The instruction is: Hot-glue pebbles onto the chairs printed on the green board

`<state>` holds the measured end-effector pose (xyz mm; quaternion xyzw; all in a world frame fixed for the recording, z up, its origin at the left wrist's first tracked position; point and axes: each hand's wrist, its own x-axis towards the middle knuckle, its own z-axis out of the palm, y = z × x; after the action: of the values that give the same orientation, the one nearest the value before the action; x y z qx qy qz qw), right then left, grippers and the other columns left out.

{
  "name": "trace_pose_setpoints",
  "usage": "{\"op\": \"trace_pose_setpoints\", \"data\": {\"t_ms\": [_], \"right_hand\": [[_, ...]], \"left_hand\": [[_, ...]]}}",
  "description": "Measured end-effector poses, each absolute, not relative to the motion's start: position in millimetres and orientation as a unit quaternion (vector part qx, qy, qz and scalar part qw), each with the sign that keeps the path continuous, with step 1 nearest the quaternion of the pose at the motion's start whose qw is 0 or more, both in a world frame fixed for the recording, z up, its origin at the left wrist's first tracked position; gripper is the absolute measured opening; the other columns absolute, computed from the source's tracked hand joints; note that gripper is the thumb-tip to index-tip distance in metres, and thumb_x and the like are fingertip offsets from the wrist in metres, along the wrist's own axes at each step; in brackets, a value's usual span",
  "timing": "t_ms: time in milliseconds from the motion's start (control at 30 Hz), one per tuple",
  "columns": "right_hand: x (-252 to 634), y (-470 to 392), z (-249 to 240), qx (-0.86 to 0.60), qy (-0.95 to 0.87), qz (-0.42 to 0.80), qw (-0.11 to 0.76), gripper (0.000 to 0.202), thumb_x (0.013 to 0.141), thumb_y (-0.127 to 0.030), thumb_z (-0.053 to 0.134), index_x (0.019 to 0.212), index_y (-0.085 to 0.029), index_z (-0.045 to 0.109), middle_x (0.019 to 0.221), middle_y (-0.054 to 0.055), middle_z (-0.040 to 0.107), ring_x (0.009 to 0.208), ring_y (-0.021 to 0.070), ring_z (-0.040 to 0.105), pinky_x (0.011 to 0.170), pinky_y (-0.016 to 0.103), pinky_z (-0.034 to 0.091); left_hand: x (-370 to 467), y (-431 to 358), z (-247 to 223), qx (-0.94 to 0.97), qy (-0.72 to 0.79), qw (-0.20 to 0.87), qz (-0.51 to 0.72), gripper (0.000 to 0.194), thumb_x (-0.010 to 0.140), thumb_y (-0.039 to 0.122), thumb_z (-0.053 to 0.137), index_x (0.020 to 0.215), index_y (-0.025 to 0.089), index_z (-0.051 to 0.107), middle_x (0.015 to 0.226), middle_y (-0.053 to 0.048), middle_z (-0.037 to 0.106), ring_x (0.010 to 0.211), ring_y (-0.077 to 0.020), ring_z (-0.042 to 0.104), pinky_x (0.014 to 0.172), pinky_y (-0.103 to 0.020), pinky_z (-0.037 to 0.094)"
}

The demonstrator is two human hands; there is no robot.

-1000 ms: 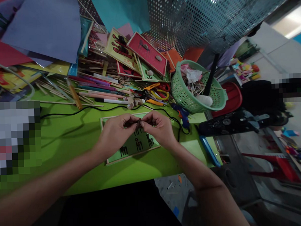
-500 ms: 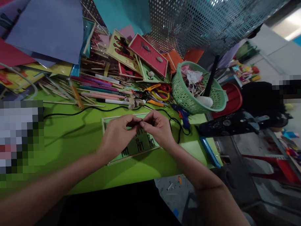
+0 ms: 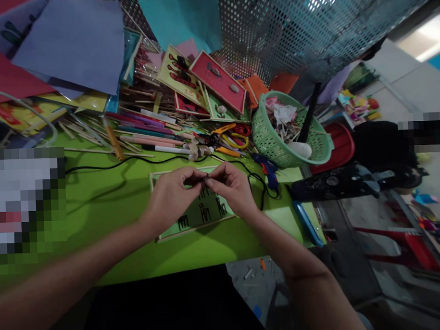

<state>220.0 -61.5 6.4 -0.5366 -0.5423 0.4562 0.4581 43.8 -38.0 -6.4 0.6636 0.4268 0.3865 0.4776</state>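
Observation:
My left hand [image 3: 175,193] and my right hand [image 3: 232,188] meet fingertip to fingertip, both closed in a pinch. Between them is a small dark piece [image 3: 205,178], too small and covered to name. Just below the hands lies a green picture panel [image 3: 193,222] edged with pale wooden sticks. Black drawn figures with legs, like little chairs, show on its lower part. My hands and wrists hide much of its upper and left side.
Behind the panel runs a black cord [image 3: 133,158] to a blue glue gun [image 3: 267,170]. Scissors [image 3: 237,138], pens, sticks and small stones [image 3: 198,150] crowd the back. A green basket [image 3: 266,144] of scraps stands at right, framed pictures [image 3: 219,81] behind. A blue case [image 3: 307,223] lies by the table edge.
My hands stay pinched together over the panel, with only a slight shift of the fingers. The whole view has moved very slightly; nothing else differs.

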Motion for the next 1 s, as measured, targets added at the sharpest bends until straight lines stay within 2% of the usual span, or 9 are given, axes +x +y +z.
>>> {"op": "trace_pose_setpoints", "data": {"t_ms": [500, 767, 1000], "right_hand": [[219.5, -62.1, 6.3, -0.548, -0.543, 0.446, 0.454, 0.024, 0.076, -0.037, 0.077, 0.079, -0.021, 0.06, 0.068, -0.004, 0.057, 0.06, 0.0104, 0.049, 0.059, 0.025, 0.042], [217.5, -61.5, 3.2, -0.557, -0.557, 0.413, 0.458, 0.02, 0.076, -0.031, 0.076, 0.076, -0.021, 0.059, 0.068, -0.004, 0.057, 0.061, 0.0103, 0.05, 0.06, 0.025, 0.043], [217.5, -62.2, 3.2, -0.553, -0.552, 0.426, 0.456, 0.02, 0.077, -0.033, 0.075, 0.078, -0.021, 0.059, 0.069, -0.004, 0.058, 0.062, 0.0105, 0.051, 0.06, 0.025, 0.043]], "left_hand": [[45.2, -38.3, -7.8, 0.671, 0.434, 0.465, 0.382, 0.015, 0.086, 0.024, 0.065, 0.095, 0.022, 0.076, 0.089, -0.001, 0.079, 0.08, -0.0182, 0.072, 0.075, -0.029, 0.054], [45.5, -41.5, -4.4, 0.682, 0.44, 0.447, 0.377, 0.018, 0.087, 0.023, 0.064, 0.098, 0.025, 0.078, 0.094, 0.0, 0.08, 0.084, -0.0199, 0.073, 0.078, -0.031, 0.053], [44.4, -39.6, -7.0, 0.675, 0.436, 0.457, 0.382, 0.018, 0.087, 0.023, 0.063, 0.098, 0.023, 0.077, 0.093, -0.001, 0.08, 0.083, -0.0189, 0.072, 0.078, -0.03, 0.054]]}}
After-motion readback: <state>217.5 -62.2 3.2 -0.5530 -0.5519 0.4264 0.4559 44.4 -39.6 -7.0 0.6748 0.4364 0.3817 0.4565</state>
